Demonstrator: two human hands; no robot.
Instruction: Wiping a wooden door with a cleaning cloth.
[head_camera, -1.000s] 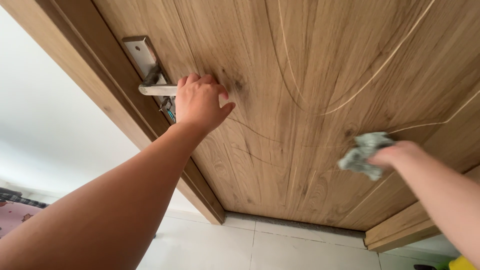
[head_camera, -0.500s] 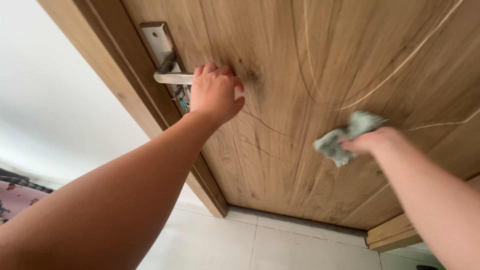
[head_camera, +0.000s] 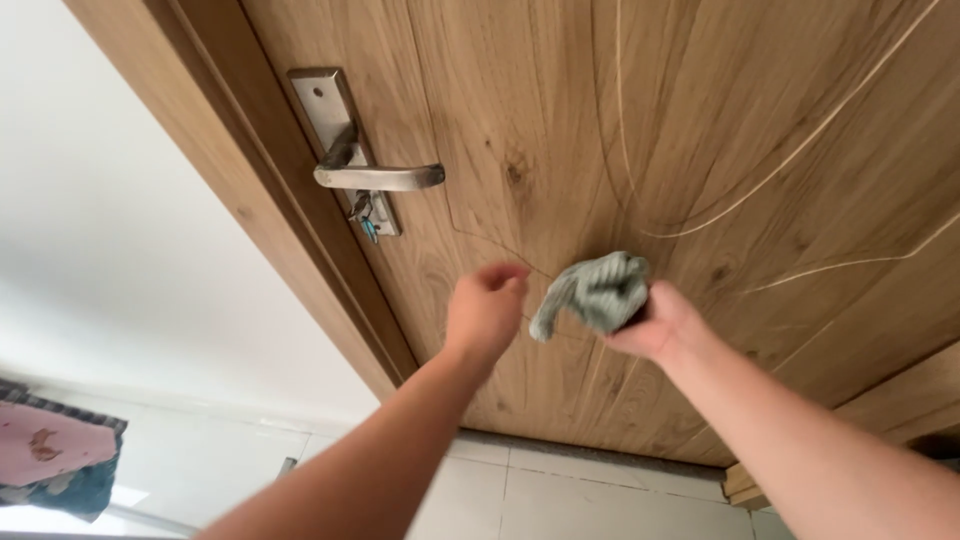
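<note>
Right hand (head_camera: 660, 322) closed around a crumpled grey-green cloth (head_camera: 597, 290), the bunched fabric held between thumb and fingers; one loose end of the cloth hangs down to the left, toward the other hand. Cloth held in front of the wooden door (head_camera: 700, 150), near its lower middle; whether it touches the panel cannot be told from this view.

Left hand (head_camera: 483, 312) empty, fingers loosely curled and slightly blurred, just beside the hanging end of the cloth and apart from it. Both forearms reach up from the lower edge of the view toward the door.

Door face: light brown wood grain with thin pale curved inlay lines sweeping across the right half. Upper left of the hands, well apart from them, a brushed metal lever handle (head_camera: 380, 177) lies horizontal on its tall backplate (head_camera: 335, 120); below the lever, a key (head_camera: 366, 215) with a blue-green head sits in the lock. Darker door frame (head_camera: 300, 230) runs diagonally along the left edge of the door, against a white wall (head_camera: 110, 250).

Below: pale tiled floor (head_camera: 560, 505); at far lower left, a pink and dark patterned fabric (head_camera: 55, 460). No container is in view
</note>
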